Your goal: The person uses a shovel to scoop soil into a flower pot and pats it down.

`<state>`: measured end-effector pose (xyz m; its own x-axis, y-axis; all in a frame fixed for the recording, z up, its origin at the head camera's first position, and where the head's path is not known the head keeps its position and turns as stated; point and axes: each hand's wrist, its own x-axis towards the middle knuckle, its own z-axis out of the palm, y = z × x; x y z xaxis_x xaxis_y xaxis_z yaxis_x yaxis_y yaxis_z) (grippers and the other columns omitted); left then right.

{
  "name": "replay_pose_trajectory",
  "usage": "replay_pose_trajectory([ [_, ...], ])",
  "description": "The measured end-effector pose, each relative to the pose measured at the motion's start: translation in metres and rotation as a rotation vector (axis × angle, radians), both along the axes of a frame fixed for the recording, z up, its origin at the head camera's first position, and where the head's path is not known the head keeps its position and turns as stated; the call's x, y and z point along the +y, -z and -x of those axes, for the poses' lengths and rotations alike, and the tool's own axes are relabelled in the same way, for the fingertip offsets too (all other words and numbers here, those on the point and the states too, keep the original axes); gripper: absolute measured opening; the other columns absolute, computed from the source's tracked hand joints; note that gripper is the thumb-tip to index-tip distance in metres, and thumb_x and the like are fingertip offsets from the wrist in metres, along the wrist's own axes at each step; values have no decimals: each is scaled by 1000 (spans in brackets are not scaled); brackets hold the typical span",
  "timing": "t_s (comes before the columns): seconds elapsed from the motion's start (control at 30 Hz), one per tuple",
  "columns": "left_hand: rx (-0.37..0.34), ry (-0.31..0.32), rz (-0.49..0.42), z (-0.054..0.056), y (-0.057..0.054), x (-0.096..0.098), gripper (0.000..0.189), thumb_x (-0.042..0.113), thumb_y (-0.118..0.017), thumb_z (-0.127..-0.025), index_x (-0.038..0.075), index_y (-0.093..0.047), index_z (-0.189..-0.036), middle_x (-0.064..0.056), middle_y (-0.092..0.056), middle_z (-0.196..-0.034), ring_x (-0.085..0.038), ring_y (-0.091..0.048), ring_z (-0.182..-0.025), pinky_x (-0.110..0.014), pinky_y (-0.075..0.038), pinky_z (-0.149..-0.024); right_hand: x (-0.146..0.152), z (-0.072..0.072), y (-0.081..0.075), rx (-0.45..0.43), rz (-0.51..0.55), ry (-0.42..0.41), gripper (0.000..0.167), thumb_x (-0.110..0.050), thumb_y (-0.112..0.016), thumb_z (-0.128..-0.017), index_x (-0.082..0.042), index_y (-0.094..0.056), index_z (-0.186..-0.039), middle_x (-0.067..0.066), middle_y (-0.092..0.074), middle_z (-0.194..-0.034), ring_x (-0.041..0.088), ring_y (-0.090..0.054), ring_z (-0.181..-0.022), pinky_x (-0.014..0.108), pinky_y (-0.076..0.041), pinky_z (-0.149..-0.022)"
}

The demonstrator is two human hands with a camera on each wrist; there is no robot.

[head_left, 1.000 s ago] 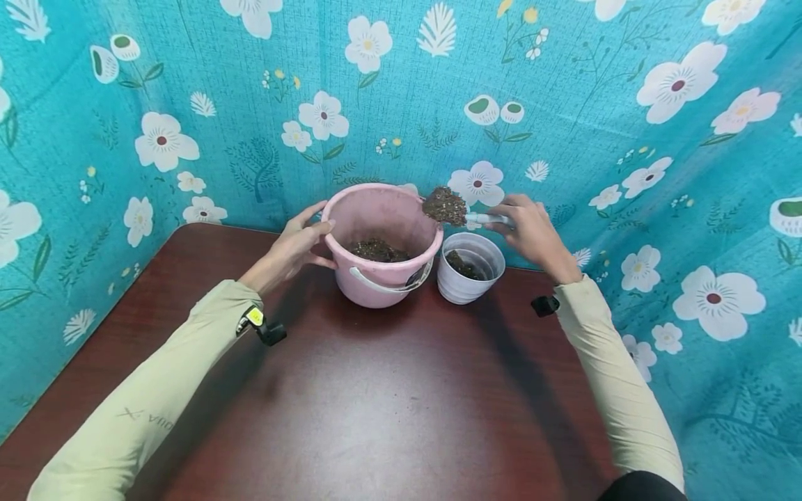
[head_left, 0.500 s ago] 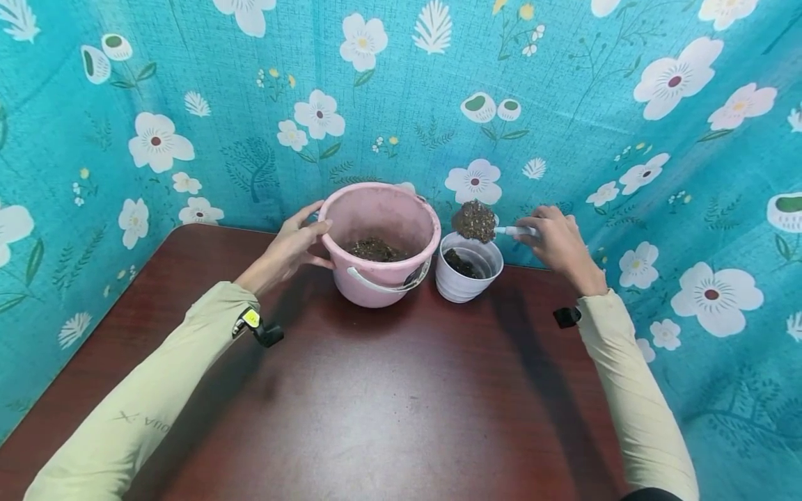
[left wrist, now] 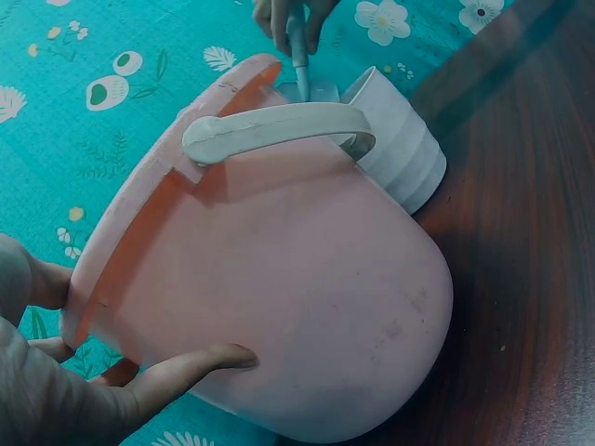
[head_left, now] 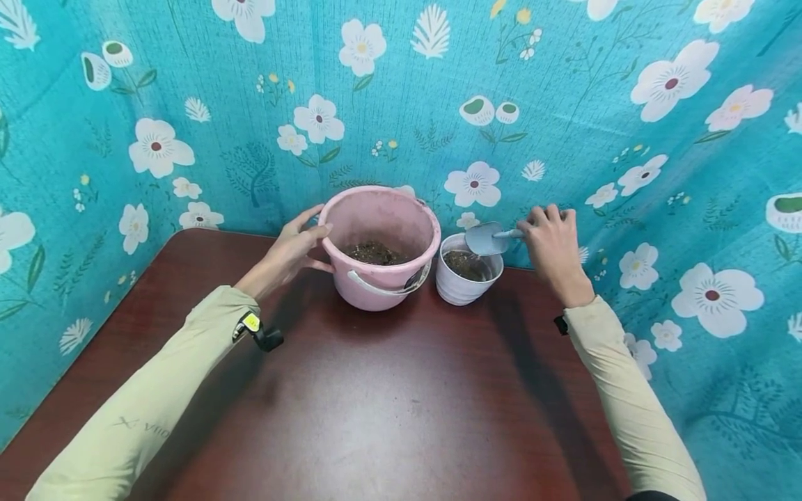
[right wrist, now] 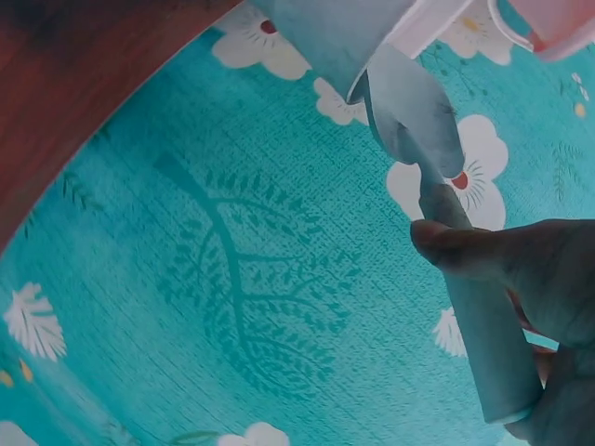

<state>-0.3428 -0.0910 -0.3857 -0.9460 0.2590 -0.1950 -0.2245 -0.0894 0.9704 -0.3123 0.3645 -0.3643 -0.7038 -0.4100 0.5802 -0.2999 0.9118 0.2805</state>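
"Since half a second ago your trowel (head_left: 487, 239) has turned over: the heap on its blade is gone, and the soil (head_left: 466, 266) in the white pot (head_left: 460, 289) spreads wider. Your left grip (head_left: 291, 247) has stayed at the pink bucket (head_left: 358, 296)."

"What do the wrist views add?"

"From your right wrist, you see your right grip (right wrist: 530, 307) pinching the trowel by its shaft, thumb across it, the blade at the pot's mouth. Your left wrist shows your left grip spread on the bucket's outside, thumb pressed to the wall. Only the head view looks down inside the bucket, where dark potting mix (head_left: 374, 252) lies low."

"And how does your trowel look?"

"Blue-grey, with a rounded blade whose side towards your head camera looks bare. It is right of the bucket, tilted over the pot's rim; you can't tell whether it touches."

"Anything in your way?"

"Just right of the bucket, the ridged pot stands upright on the dark reddish surface (head_left: 376, 390). From your left wrist, the bucket and its pale handle (left wrist: 288, 121) hide part of that pot. Behind the bucket hangs a turquoise cloth (head_left: 382, 83) with white flowers."
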Motion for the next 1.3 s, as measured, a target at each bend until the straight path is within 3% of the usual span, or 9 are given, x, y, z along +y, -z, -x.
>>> replay_pose_trajectory([
  [0.13, 10, 8, 18, 0, -2, -1, 70, 15, -52, -108, 22, -18, -169, -19, -23, -169, -42, -39, -149, -67, -57, -94, -3, 1, -2, 25, -44, 19, 16, 5, -61, -102, 1, -76, -98, 24, -56, -95, 41, -48, -87, 63, -43, -83],
  [0.23, 13, 9, 18, 0, -3, -1, 70, 15, -52, -108, 23, -18, -170, -19, -23, -169, -42, -39, -148, -66, -57, -95, -6, 0, -4, 20, -36, 32, 12, 3, -65, -101, 2, -76, -101, 24, -57, -95, 42, -50, -90, 64, -44, -85],
  [0.5, -2, 6, 11, 0, -1, -2, 70, 15, -51, -109, 24, -18, -170, -18, -24, -170, -41, -40, -149, -66, -58, -94, -16, -1, -12, 48, 81, 61, 13, -6, -71, -99, 6, -74, -103, 26, -58, -97, 44, -51, -91, 66, -41, -81],
  [0.67, 4, -6, 15, 0, 1, -2, 70, 15, -51, -109, 23, -18, -170, -19, -25, -170, -42, -40, -148, -65, -59, -92, -33, 3, -18, 127, 132, 41, 18, -10, -75, -97, 7, -72, -102, 26, -60, -100, 43, -52, -92, 63, -42, -78],
  [0.83, 1, -13, 22, -1, 3, -3, 69, 15, -51, -109, 23, -19, -170, -18, -26, -169, -42, -40, -148, -65, -59, -91, -61, 5, -27, 160, 133, -32, 15, -9, -78, -94, 3, -75, -103, 22, -63, -101, 42, -53, -91, 59, -42, -76],
  [1.1, 25, -9, 12, -2, 2, -1, 69, 18, -53, -109, 23, -20, -169, -18, -28, -168, -40, -44, -143, -64, -59, -91, -109, 17, -44, 109, 14, -149, 17, -17, -77, -93, 0, -76, -98, 15, -63, -97, 37, -50, -88, 55, -43, -77],
  [1.3, 30, -7, 19, -2, 1, 0, 69, 17, -53, -109, 23, -20, -169, -18, -32, -167, -34, -50, -135, -62, -61, -89, -149, 35, -38, -54, -240, -80, 10, -10, -73, -94, -7, -81, -99, 10, -67, -106, 32, -53, -103, 52, -47, -92],
])
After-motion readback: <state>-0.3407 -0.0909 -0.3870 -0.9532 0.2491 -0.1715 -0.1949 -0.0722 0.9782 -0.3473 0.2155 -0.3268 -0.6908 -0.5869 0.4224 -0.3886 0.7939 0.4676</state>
